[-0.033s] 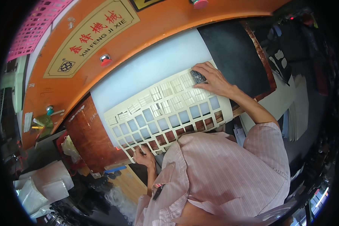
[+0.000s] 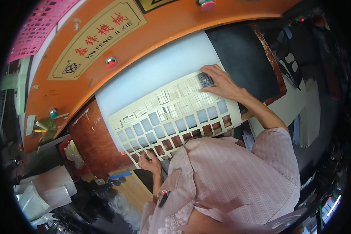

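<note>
A cream card sheet (image 2: 233, 113) with rows of rectangular cut-outs lies slantwise before me, its near part reaching past a white board (image 2: 156, 62). Slit card pieces fill the two far rows; the nearer rows are open windows. My right hand (image 2: 224, 85) grips a small dark block (image 2: 206, 80) with a mottled grey-black face, pressed to the sheet's far right corner. At the near left corner, the fingers of my left hand (image 2: 149, 163) are curled round the sheet's edge strips. Some of its fingertips are hidden.
An orange machine front (image 2: 160, 33) with red buttons (image 2: 111, 62) arches across the far side. Reddish-brown board (image 2: 93, 144) shows at left, and a black panel (image 2: 243, 58) at right. Stacked card sheets (image 2: 306, 117) stand farther right; plastic bags (image 2: 46, 195) lie at lower left.
</note>
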`<state>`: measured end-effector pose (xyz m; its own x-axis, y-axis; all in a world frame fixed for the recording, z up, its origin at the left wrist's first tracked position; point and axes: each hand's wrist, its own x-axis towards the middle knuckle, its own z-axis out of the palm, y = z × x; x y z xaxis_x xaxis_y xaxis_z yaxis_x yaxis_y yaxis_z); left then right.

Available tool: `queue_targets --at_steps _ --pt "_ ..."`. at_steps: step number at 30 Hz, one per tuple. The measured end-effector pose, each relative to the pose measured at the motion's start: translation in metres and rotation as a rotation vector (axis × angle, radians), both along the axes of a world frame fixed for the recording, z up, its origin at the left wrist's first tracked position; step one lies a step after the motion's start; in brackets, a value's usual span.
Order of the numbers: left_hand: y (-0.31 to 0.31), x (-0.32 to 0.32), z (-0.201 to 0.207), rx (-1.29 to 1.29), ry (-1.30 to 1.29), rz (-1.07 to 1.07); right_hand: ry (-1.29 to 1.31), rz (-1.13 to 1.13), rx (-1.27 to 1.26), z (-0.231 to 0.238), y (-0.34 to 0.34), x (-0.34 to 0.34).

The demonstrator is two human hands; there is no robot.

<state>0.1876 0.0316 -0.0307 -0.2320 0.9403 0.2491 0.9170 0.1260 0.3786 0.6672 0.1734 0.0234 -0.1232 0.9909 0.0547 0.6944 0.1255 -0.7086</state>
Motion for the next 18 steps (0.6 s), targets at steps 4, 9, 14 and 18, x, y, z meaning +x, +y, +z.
queue_targets --at_steps 4,9,14,18 --pt "0.005 0.004 -0.004 0.111 0.001 -0.025 0.092 -0.231 0.154 0.007 -0.008 0.011" --pt "0.015 0.01 -0.009 0.262 0.007 -0.025 0.41 -0.583 0.254 0.025 -0.03 0.023" --pt "0.022 0.008 -0.015 0.325 -0.039 -0.064 0.443 -0.585 0.588 0.058 -0.06 0.01" --pt "0.031 0.005 -0.021 0.419 0.008 -0.095 0.365 -0.529 0.892 0.084 -0.073 -0.003"
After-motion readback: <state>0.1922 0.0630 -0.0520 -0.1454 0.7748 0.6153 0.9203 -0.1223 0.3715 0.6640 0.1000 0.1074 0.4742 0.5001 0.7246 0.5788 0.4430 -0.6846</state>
